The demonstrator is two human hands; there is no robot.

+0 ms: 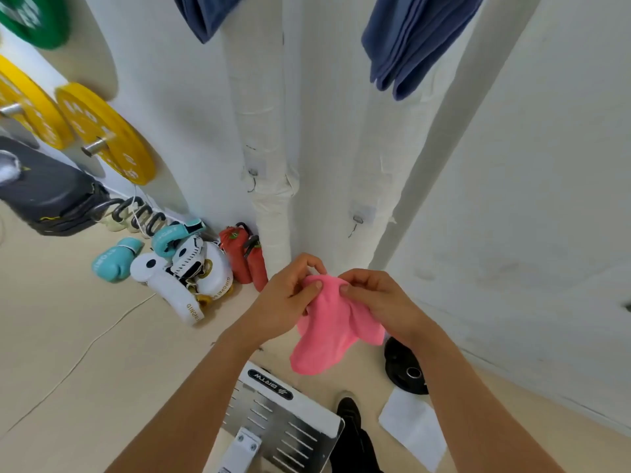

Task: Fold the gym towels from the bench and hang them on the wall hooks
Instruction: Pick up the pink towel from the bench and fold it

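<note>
A pink towel (327,329) hangs bunched from both my hands in front of the white wall. My left hand (290,298) pinches its top edge on the left, and my right hand (379,302) grips the top on the right. Two dark blue towels hang high on the wall, one at upper left (205,15) and one at upper right (409,46). Two small wall hooks sit lower on the wrapped white pipes, a left hook (253,175) and a right hook (358,221), both bare.
A metal bench end (283,414) stands just below my arms. Boxing gloves (170,264) and red bags (246,257) lie on the floor at left. Yellow weight plates (102,131) hang on the left wall. A black plate (404,370) and white paper (413,428) lie at right.
</note>
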